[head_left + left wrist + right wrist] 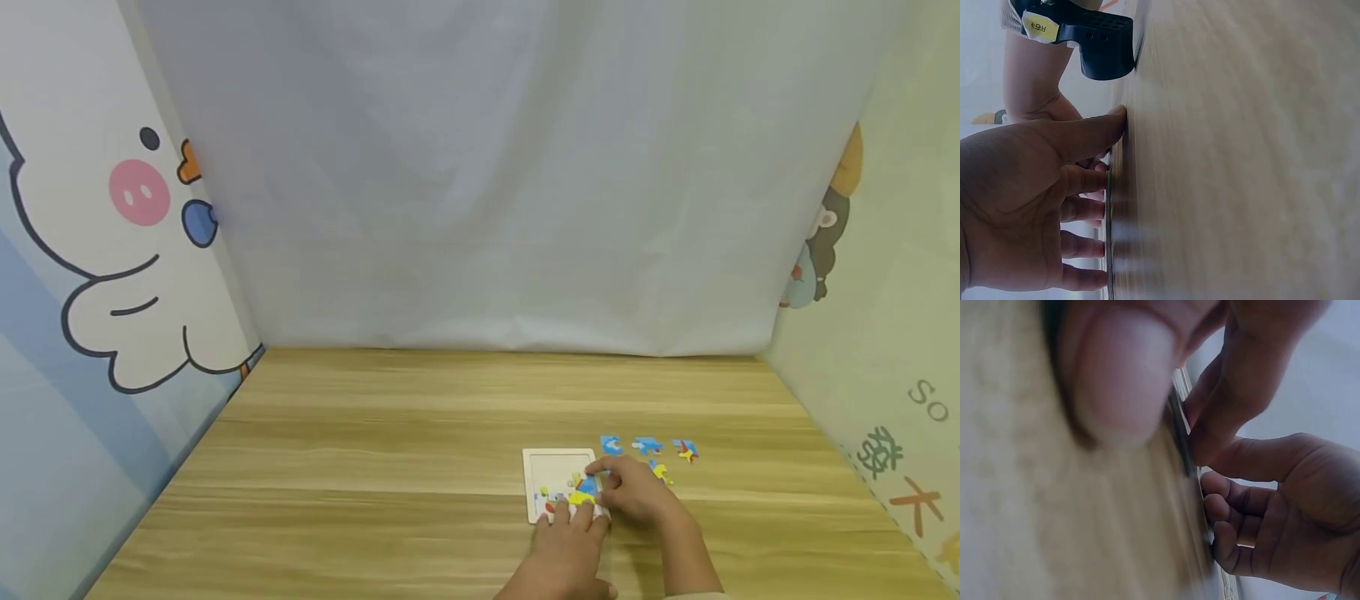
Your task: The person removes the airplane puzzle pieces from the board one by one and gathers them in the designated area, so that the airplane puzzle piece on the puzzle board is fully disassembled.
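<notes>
A small jigsaw puzzle board (558, 454) with a pale frame lies on the wooden table. Fitted puzzle pieces (582, 497), blue, yellow and red, show along its lower and right part; its upper left is bare. My left hand (566, 550) rests its spread fingertips on the board's near edge, thumb out to the side. Over the right edge, my right hand (633, 490) touches the blue area with its index finger. In the right wrist view the right thumb (1124, 381) is close to the table, off the board's side. Part of the picture is hidden under the fingers.
Beyond the right hand lie several loose pieces: a blue piece (611, 445), another blue piece (647, 446), a red-and-yellow piece (686, 450) and a yellow piece (660, 472). A grey-white curtain (510, 208) closes the table's back; printed panels stand left and right.
</notes>
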A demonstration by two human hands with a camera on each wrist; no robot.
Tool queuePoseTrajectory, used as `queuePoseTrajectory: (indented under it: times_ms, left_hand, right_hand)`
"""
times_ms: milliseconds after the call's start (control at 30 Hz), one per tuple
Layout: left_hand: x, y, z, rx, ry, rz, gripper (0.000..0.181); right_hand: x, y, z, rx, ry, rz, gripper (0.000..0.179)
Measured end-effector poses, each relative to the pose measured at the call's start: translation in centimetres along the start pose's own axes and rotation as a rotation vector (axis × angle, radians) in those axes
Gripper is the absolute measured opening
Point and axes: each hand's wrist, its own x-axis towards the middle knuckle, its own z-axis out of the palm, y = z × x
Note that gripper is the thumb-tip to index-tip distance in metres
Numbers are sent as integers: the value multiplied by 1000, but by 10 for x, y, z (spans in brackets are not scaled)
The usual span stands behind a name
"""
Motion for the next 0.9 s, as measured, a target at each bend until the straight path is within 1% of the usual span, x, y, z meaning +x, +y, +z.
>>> queuePoseTrajectory:
  times_ms: [167,467,700,900]
  left_hand:
    - [1,0,0,14,20,3,79]
    - [0,0,-2,2,1,-4,78]
    - [0,0,-2,2,-3,-14,78]
    - [0,0,-2,-3,-31,-15,78]
  right_hand:
    - [3,-1,0,-20,15,11,33]
    - [4,-3,1,17,48,78,28]
    - [8,-7,2,54,111,19,16]
    - [10,-3,2,55,97,-8,15]
